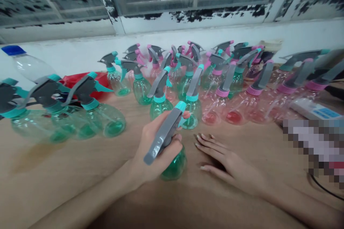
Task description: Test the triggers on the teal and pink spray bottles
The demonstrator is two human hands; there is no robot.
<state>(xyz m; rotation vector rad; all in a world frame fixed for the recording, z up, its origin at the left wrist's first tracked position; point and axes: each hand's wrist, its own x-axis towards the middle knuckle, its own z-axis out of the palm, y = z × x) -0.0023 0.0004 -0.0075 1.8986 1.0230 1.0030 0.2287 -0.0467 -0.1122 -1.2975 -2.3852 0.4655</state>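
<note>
My left hand [154, 148] is wrapped round the neck of a green spray bottle [174, 164] that stands on the wooden table [67, 171]. Its grey trigger head [162, 134] with a teal nozzle sticks up past my fingers. My right hand [225, 159] lies flat on the table just right of the bottle, fingers stretched out and holding nothing.
Several green spray bottles [107, 121] stand at the left and middle, several pink ones [236, 111] at the right. A clear bottle with a blue cap [24, 62] and a red tray [77, 80] sit far left. A white power strip [314, 111] and black cable [322, 186] lie right.
</note>
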